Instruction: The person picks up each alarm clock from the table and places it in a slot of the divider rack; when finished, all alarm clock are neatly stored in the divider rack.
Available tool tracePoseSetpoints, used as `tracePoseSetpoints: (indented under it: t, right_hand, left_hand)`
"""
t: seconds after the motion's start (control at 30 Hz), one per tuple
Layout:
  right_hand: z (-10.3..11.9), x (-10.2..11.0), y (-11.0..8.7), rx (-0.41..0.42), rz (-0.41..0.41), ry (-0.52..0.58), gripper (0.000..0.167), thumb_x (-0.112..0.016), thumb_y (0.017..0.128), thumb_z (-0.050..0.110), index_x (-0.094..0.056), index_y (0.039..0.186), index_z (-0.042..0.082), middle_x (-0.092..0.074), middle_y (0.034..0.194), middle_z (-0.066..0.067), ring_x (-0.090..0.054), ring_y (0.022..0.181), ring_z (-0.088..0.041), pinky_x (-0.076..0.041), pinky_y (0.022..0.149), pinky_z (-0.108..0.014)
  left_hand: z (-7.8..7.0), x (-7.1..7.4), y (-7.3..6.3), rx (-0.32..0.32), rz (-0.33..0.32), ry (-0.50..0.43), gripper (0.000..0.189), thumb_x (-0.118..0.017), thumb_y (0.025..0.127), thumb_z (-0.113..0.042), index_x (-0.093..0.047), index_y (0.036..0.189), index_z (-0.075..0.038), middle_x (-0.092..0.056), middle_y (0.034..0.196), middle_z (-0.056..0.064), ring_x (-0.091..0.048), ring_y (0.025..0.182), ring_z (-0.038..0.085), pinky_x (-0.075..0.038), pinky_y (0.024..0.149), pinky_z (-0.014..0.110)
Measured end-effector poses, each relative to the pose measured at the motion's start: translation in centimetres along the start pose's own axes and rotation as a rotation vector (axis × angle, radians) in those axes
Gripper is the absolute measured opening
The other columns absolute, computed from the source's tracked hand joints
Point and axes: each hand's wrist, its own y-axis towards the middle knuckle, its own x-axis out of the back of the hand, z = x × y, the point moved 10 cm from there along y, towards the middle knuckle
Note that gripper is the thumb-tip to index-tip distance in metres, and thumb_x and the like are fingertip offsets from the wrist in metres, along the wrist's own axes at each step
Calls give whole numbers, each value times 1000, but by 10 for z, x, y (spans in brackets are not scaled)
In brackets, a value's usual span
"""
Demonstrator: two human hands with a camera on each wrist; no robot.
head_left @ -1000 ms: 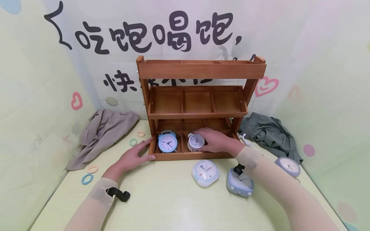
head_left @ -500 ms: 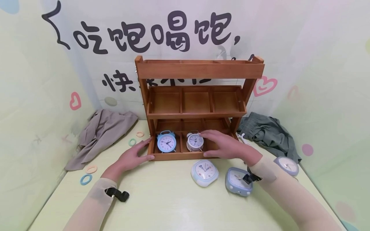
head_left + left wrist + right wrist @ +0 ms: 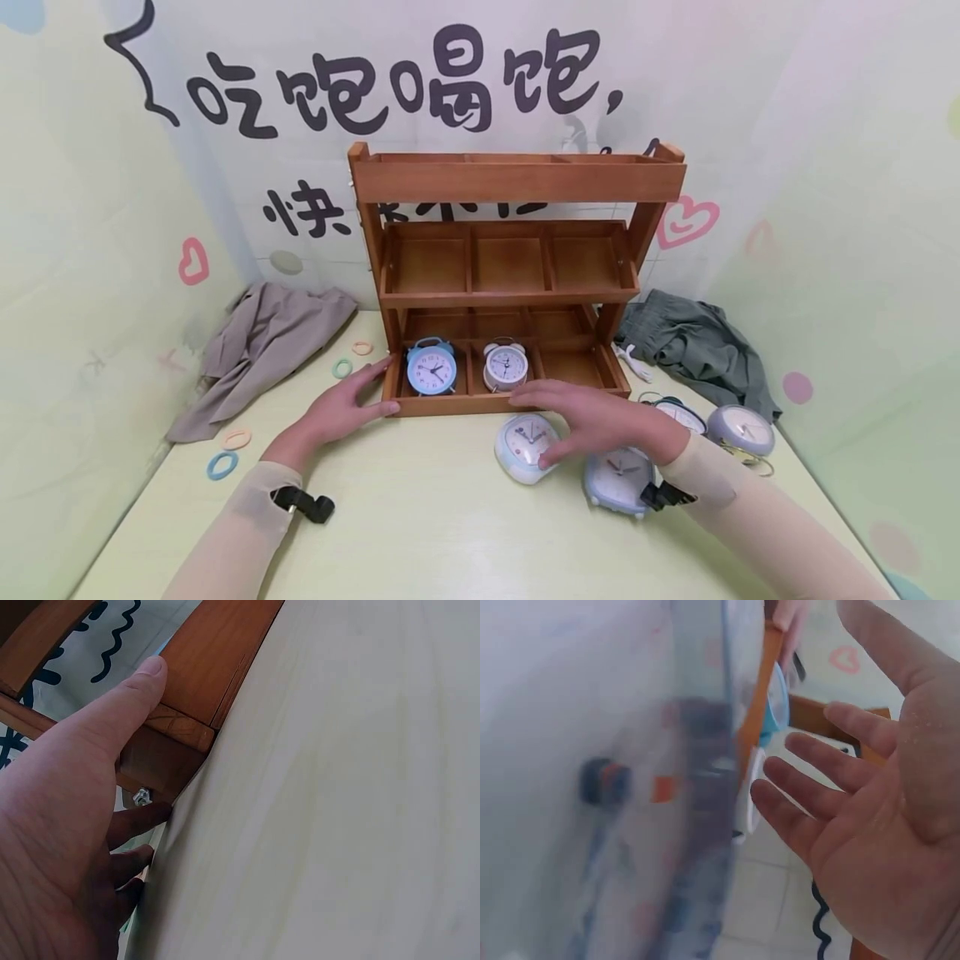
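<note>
My left hand (image 3: 330, 417) rests against the left front corner of a brown wooden shelf rack (image 3: 517, 182), thumb on the front rail and fingers along the side. The left wrist view shows its thumb (image 3: 142, 686) lying on the wood. In the rack's bottom row, a blue twin-bell alarm clock (image 3: 431, 371) stands in the left compartment and a white twin-bell alarm clock (image 3: 506, 367) in the middle one. Holding nothing, my right hand (image 3: 600, 421) hovers with spread fingers over a rounded white-and-blue clock (image 3: 517, 454) on the table, partly covering it.
Right of that clock lie a blue square clock (image 3: 618, 479), a dark-rimmed clock (image 3: 678, 412) and a purple round clock (image 3: 741, 429). Grey-green cloth (image 3: 697, 350) sits behind them. Mauve cloth (image 3: 270, 350) and several coloured rings, including a blue ring (image 3: 222, 465), lie at left.
My right hand has let go of the white alarm clock in the middle compartment and moved down toward the front, above the white-and-blue clock. The left hand stays at the rack's corner.
</note>
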Motion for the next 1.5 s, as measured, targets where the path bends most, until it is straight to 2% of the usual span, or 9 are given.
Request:
tracePoseSetpoints:
  t: [0.17, 0.4, 0.73, 0.9, 1.1, 1.5]
  right_hand:
    - [-1, -19, 3, -4, 82, -49, 99, -95, 87, 55, -51, 168, 19, -47, 172, -3, -46, 157, -31, -41, 127, -56]
    - [-7, -34, 9, -7, 141, -113, 105, -101, 81, 48, -50, 168, 19, -48, 170, 0, -49, 153, -24, -42, 127, -47]
    - [-16, -45, 17, -51, 200, -182, 107, -102, 82, 45, -46, 170, 20, -46, 171, 1, -48, 154, -22, -42, 127, -45]
    - [-18, -46, 18, -60, 197, -196, 104, -100, 83, 46, -48, 169, 21, -47, 170, 1, -47, 154, -21, -41, 127, -44]
    - [-13, -42, 20, -22, 164, -197, 101, -99, 84, 45, -50, 168, 19, -50, 169, -1, -49, 154, -24, -42, 127, -46]
    - [-4, -11, 15, -31, 76, -106, 101, -98, 87, 39, -48, 171, 17, -48, 172, -3, -49, 154, -28, -46, 123, -52]
  left_hand:
    - [0, 1, -1, 1, 1, 3, 96, -75, 97, -72, -30, 177, -43, -35, 181, 8, -35, 162, 47, -32, 123, 78]
    - [2, -1, -3, 7, 1, 9, 97, -75, 97, -73, -28, 177, -44, -34, 181, 10, -35, 162, 48, -32, 122, 79]
    - [3, -3, -4, 12, -5, 4, 98, -75, 96, -74, -29, 177, -44, -34, 181, 10, -34, 162, 48, -31, 124, 78]
    - [2, -3, -3, 11, -6, 8, 98, -75, 96, -74, -29, 177, -44, -34, 181, 10, -35, 162, 47, -31, 123, 77]
    - [2, -2, -3, 16, -6, 1, 98, -76, 95, -75, -29, 176, -46, -35, 181, 9, -35, 162, 47, -31, 124, 77]
    - [-1, 0, -1, 0, -7, 16, 97, -74, 97, -74, -29, 177, -44, -34, 181, 10, -35, 162, 48, -31, 123, 78]
